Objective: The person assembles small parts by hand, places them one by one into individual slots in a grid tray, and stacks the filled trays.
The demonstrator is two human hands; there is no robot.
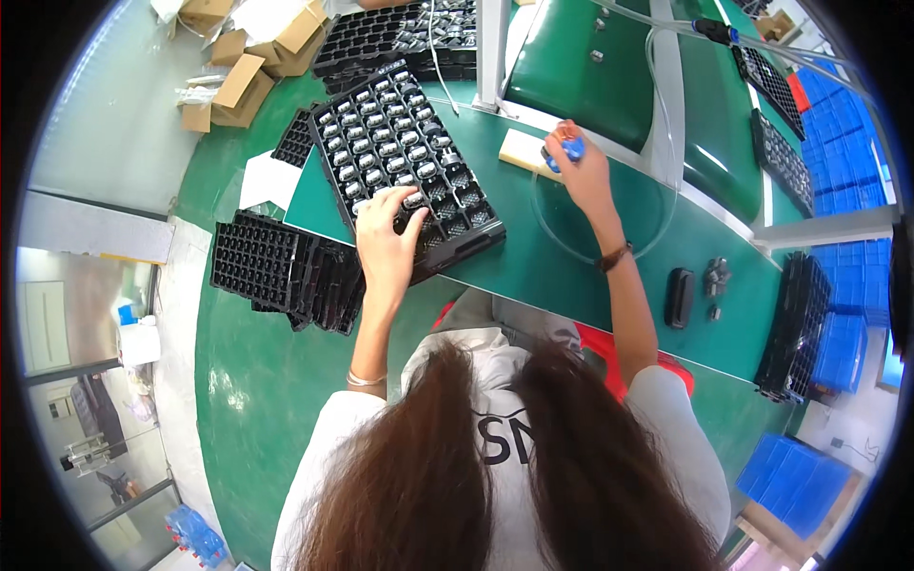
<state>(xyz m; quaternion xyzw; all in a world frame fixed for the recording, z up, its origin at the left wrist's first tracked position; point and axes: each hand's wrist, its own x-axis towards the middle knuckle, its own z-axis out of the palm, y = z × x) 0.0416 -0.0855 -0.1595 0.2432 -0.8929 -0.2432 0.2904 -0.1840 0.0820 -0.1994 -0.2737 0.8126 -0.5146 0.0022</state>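
A black compartment tray [433,255] lies slanted on the green table in front of me, its pockets holding rows of small silver metal parts. Several pockets toward its lower right corner hold no silver part. My left hand [386,233] is over the tray's near side, with thumb and fingertips around a metal part [413,200] at its pocket. Farther right, my right hand [586,171] is closed round a small blue tool [571,149] with an orange-red bit near its top. The fingers hide much of this tool. Next to it lies a cream-coloured block [524,150].
Clear tubing [543,224] loops on the table by my right forearm. A black case [679,297] and a cluster of small metal parts [717,276] lie at right. Black trays [795,328] stand at the right edge; more trays [257,262] are stacked at left. A white post [490,57] rises behind.
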